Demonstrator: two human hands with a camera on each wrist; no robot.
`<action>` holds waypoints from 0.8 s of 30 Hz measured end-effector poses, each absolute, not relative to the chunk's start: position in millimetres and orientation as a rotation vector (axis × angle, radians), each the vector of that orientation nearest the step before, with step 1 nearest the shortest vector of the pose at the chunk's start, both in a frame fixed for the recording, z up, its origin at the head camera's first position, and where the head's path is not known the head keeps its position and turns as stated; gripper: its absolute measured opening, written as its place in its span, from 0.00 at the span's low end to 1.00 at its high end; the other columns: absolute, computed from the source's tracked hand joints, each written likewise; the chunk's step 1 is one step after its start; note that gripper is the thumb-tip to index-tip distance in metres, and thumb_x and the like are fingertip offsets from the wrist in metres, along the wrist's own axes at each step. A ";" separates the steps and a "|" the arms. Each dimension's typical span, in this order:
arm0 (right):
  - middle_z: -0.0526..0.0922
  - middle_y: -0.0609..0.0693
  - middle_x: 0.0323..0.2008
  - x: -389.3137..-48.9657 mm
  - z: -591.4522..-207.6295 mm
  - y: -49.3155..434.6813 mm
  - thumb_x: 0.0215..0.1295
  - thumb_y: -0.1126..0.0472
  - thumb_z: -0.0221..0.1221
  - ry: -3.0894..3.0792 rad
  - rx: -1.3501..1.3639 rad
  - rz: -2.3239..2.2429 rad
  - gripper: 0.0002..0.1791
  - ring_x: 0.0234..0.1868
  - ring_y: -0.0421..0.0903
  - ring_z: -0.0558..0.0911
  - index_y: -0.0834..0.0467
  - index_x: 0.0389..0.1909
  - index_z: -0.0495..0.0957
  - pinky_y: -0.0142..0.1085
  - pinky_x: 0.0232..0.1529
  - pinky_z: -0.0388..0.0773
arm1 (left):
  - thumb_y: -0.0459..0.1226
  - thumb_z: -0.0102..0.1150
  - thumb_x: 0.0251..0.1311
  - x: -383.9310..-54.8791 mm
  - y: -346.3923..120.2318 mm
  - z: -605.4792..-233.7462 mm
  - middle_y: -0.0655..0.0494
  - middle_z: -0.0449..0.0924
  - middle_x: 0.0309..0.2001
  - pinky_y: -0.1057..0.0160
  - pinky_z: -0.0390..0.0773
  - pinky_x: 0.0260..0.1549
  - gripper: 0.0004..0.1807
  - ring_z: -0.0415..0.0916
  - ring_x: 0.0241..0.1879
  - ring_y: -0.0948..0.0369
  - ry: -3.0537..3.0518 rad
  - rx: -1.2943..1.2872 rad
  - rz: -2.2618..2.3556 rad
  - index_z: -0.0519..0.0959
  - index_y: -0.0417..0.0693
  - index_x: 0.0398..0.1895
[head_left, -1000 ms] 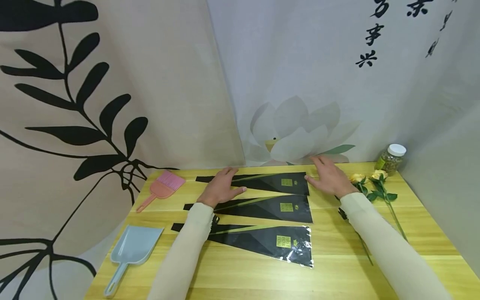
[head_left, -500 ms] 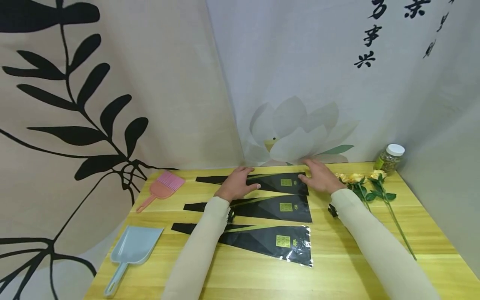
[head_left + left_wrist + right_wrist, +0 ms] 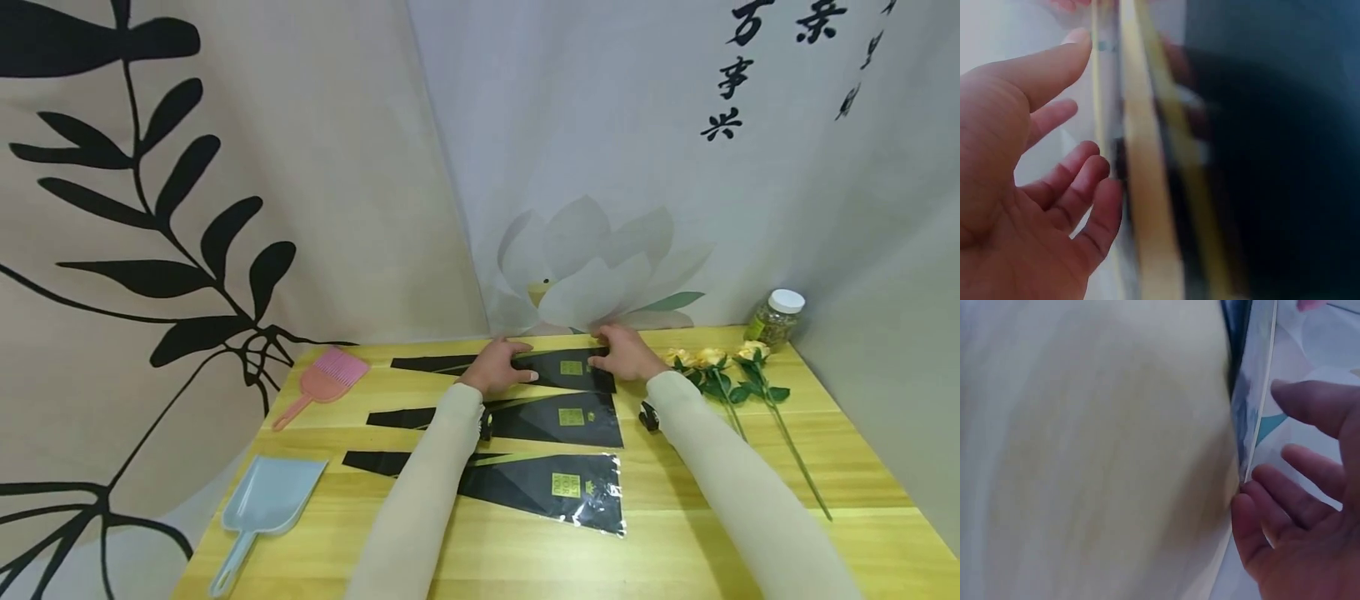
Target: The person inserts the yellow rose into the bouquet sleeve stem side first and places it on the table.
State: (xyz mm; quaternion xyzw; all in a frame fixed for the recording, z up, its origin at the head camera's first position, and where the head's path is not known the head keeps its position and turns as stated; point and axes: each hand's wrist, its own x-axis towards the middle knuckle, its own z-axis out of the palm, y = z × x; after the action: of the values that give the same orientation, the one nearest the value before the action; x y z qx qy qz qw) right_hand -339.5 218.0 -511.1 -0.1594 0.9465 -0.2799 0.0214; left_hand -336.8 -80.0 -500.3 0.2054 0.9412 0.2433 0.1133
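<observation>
On the near part of the desk (image 3: 540, 575), a tapered black flower sleeve, the near sleeve (image 3: 536, 487), lies flat, with a blue-grey dustpan (image 3: 273, 492) to its left. Beyond it lies the middle sleeve (image 3: 555, 419), and beyond that the far sleeve (image 3: 546, 364), close to the back edge. The person's left hand (image 3: 497, 367) is over its middle, the right hand (image 3: 626, 354) over its wide right end. Each grip is released, fingers loosely bent around nothing; whether the fingertips press the film I cannot tell.

Light, flat fingertips, worked evenly from both hands, would probably suit this sleeve best, since hard pressing may crease it. The left forearm (image 3: 420, 500), crossing over the other two, is best kept raised so it drags neither.

The far sleeve looks smooth and dark, narrow at left, with a slim gold band and gold square. Yellow roses (image 3: 710, 358) lie to its right; a white-lidded jar (image 3: 777, 321) stands beyond them.
</observation>
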 end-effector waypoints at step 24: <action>0.82 0.64 0.49 -343.8 -514.7 227.3 0.73 0.57 0.66 2.889 -0.403 -0.827 0.25 0.47 0.60 0.81 0.67 0.62 0.74 0.54 0.48 0.80 | 0.51 0.71 0.67 -350.5 -69.6 -520.8 0.49 0.68 0.78 0.48 0.69 0.76 0.26 0.64 0.78 0.49 2.782 0.476 0.738 0.82 0.67 0.68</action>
State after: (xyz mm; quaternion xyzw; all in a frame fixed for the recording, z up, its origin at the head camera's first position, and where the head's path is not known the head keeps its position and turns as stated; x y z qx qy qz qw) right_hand -343.8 227.3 -514.7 -0.1328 0.9514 -0.2722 0.0550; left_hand -350.5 -69.6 -520.8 0.1623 0.9476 0.2515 0.1120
